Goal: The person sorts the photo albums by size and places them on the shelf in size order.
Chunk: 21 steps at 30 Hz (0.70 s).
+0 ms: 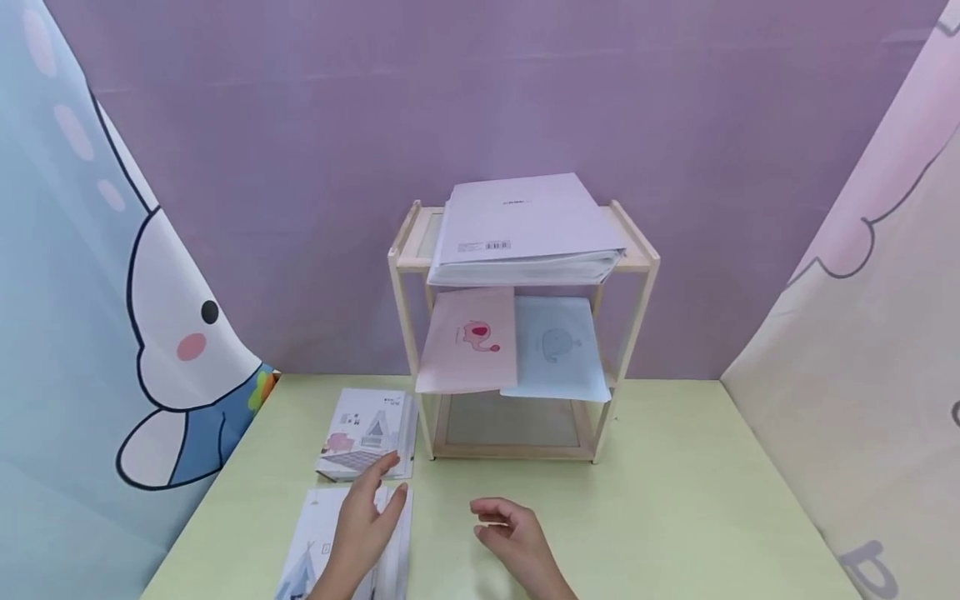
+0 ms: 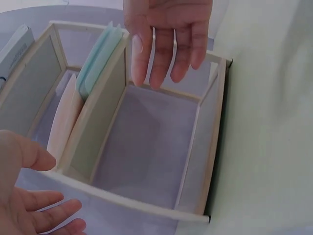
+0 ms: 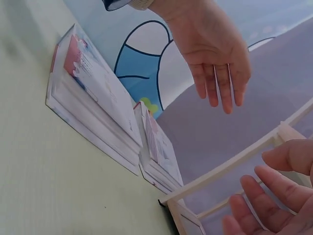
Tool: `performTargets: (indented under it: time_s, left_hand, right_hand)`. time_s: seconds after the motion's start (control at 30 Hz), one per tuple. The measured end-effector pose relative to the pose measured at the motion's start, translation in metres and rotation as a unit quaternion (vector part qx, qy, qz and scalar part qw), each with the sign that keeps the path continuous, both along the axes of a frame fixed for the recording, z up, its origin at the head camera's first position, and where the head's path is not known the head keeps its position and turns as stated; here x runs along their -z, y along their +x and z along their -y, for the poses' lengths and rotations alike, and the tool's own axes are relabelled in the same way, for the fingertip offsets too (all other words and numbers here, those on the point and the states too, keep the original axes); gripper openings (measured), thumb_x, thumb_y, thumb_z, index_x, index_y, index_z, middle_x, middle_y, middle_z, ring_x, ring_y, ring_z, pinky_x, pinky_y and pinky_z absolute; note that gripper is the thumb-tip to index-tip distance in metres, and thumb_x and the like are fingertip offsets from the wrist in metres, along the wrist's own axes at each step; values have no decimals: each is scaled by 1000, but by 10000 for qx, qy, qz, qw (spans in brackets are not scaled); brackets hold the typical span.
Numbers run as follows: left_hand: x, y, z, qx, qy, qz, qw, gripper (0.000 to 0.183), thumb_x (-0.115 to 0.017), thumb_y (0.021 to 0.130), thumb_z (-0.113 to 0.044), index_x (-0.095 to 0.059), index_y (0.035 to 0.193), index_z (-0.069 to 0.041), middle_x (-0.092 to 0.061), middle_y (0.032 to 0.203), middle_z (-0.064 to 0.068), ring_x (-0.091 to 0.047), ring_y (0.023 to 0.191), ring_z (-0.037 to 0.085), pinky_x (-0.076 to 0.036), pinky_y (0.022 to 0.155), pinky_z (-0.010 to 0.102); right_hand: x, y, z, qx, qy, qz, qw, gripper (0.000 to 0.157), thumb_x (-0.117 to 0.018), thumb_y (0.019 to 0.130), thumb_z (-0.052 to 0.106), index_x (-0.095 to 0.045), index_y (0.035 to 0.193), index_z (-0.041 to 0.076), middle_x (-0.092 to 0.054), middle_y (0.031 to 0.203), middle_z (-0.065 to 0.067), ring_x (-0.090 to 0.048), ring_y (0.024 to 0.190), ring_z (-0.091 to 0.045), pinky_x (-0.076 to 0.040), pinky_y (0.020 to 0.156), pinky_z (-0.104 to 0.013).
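Note:
My left hand [image 1: 365, 518] hovers above the white books at the left, its fingers extended and holding nothing. Opposite it, my right hand [image 1: 517, 537] is over the table in front of the shelf, fingers loosely bent and nothing in them. Behind both hands stands a small wooden shelf [image 1: 405, 317]. Its top bears a pile of large white books [image 1: 525, 217]. On the middle tier lie a pink booklet [image 1: 468, 337] with an elephant drawing and a light blue booklet [image 1: 558, 346], side by side. Neither hand touches the shelf.
Left of the shelf lies a thick white book [image 1: 367, 429] with a tent picture. Nearer lies another white book [image 1: 303, 529], partly covered by the left forearm. The pale green table [image 1: 712, 500] meets a purple backdrop [image 1: 300, 167], with printed curtains at both sides.

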<state>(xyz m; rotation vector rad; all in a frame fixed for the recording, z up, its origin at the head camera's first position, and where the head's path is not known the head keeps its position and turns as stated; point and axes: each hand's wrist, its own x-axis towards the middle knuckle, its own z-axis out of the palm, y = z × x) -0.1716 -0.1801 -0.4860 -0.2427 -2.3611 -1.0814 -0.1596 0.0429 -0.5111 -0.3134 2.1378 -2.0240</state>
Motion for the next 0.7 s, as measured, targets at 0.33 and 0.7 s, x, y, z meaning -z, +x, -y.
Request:
performTargets:
  time_s: [0.33,0.7]
  left_hand:
    - [12,5,26,-244,-13,731,9970,38,-66,83,-5,-59,119,4,-63,118,17,-58,106,34,-50,84,48]
    - [22,15,56,-743,-112,1428,9869,39,-61,87,-11,-56,121,7,-61,116,24,-56,107,40,-48,85,52]
  right_hand:
    - [3,1,16,-125,73,27,9999,26,-64,85,3,-64,110,-2,-63,109,-12,-58,96,-22,-50,76,-18]
    - [22,3,42,-342,-193,699,9968,27,-60,85,2,-61,110,-9,-64,107,-15,-60,89,-16,-53,72,-26]
